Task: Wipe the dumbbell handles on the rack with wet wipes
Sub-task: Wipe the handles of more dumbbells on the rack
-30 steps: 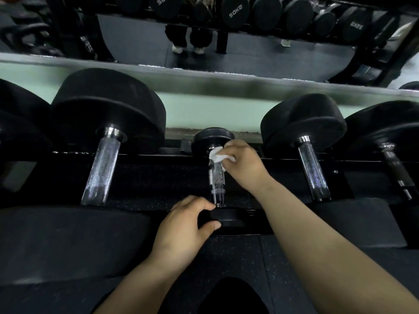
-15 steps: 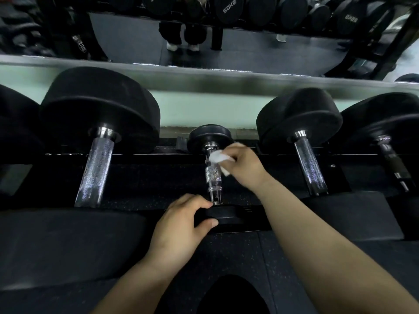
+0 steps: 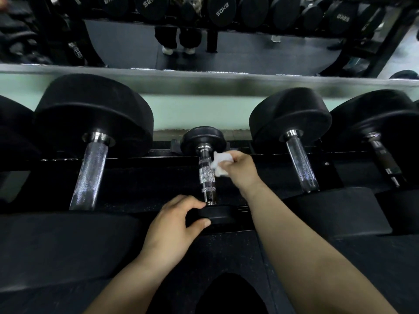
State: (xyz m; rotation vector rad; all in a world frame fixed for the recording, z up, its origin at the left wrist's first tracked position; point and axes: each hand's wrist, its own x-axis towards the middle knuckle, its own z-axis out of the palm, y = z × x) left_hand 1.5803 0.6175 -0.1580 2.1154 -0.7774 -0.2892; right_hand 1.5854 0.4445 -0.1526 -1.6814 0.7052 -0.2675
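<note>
Since a second ago my right hand (image 3: 240,171) has slid off the top of the handle (image 3: 206,175) to its right side, so the shiny collar under the far head now shows; my left hand (image 3: 174,225) has stayed put.

Right hand: the fingers pinch a crumpled white wipe (image 3: 220,164), whose left edge meets the upper right side of the handle. The forearm runs in from the lower right, wrist bent slightly inward.

Left hand: palm down, with the fingers curled over the top of the small dumbbell's near head (image 3: 217,215) and the thumb on its front edge, gripping it.

The small dumbbell lies front to back on the black rack (image 3: 136,168), between two larger dumbbells. The left one's handle (image 3: 89,175) and the right one's handle (image 3: 300,164) are well apart from my hands. A further dumbbell (image 3: 383,159) sits at the far right.

Behind the rack runs a pale green wall strip (image 3: 192,112), topped by a grey ledge (image 3: 204,82). Above it a mirror (image 3: 249,51) reflects a dark floor, more dumbbells and a person's legs (image 3: 179,39).
</note>
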